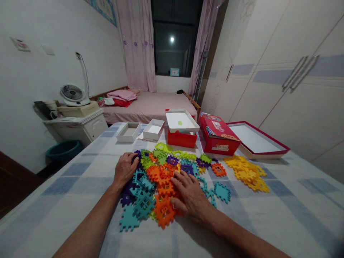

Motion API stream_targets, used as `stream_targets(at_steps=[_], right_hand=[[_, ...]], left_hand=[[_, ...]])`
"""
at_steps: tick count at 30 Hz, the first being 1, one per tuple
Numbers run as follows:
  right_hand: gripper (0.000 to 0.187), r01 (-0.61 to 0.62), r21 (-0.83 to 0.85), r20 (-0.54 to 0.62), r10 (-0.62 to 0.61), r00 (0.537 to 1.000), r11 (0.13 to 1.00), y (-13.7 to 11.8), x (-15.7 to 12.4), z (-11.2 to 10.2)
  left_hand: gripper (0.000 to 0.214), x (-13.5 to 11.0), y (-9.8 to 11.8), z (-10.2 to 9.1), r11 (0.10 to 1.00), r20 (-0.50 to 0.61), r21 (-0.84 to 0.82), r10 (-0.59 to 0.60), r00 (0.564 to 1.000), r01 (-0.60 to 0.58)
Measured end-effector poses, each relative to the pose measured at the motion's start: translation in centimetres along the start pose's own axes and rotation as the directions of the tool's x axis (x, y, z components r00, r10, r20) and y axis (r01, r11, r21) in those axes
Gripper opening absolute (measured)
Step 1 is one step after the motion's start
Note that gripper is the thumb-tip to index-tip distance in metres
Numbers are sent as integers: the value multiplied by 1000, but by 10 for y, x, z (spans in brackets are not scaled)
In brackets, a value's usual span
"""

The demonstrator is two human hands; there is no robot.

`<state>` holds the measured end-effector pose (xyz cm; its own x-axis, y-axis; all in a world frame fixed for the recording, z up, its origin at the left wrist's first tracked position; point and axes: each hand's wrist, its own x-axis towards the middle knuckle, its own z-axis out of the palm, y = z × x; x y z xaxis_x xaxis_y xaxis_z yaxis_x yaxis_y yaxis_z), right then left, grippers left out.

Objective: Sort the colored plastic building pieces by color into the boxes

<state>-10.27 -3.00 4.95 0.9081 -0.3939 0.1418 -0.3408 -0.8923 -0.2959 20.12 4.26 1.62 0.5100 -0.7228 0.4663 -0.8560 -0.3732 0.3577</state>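
Note:
A heap of interlocking plastic building tiles with toothed edges lies on the checked tablecloth (88,200). My left hand (125,170) rests at the heap's left edge, fingers bent and thumb apart, touching purple tiles (127,197). Spread over the middle right of the heap is my right hand (192,193), its fingers on orange tiles (164,211). Whether a tile lies under its palm is hidden. Teal tiles (145,205) lie at the front left, and lime green tiles (161,154) at the back. A separate pile of yellow tiles (247,172) lies to the right.
Along the table's far side stand two small white box trays (129,132) (153,129), a red box with a white tray (182,120) on top, a red printed carton (219,134) and a large red-rimmed lid (258,139). Beyond are a bed (150,104) and a fan (73,95).

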Motion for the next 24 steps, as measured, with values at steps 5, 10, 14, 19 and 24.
stream_targets(at_steps=[5, 10, 14, 19, 24], right_hand=[[47, 81, 53, -12, -81, 997, 995, -1, 25, -2], [38, -236, 12, -173, 235, 957, 972, 39, 24, -32], [30, -428, -109, -183, 405, 896, 897, 69, 7, -51], [29, -445, -316, -153, 417, 896, 838, 74, -2, -49], [35, -347, -268, -124, 325, 938, 899, 69, 17, -38]], left_hand=[[42, 0, -1, 0, 1000, -12, -11, 0, 1000, 0], [44, 0, -3, 1, 1000, -1, -10, 7, 1000, -7], [45, 0, -2, 1, 1000, -7, -3, 8, 1000, -8], [44, 0, -1, 1, 1000, -9, 15, -4, 1000, 4], [45, 1, -3, 1, 1000, 9, 3, -5, 1000, 5]])
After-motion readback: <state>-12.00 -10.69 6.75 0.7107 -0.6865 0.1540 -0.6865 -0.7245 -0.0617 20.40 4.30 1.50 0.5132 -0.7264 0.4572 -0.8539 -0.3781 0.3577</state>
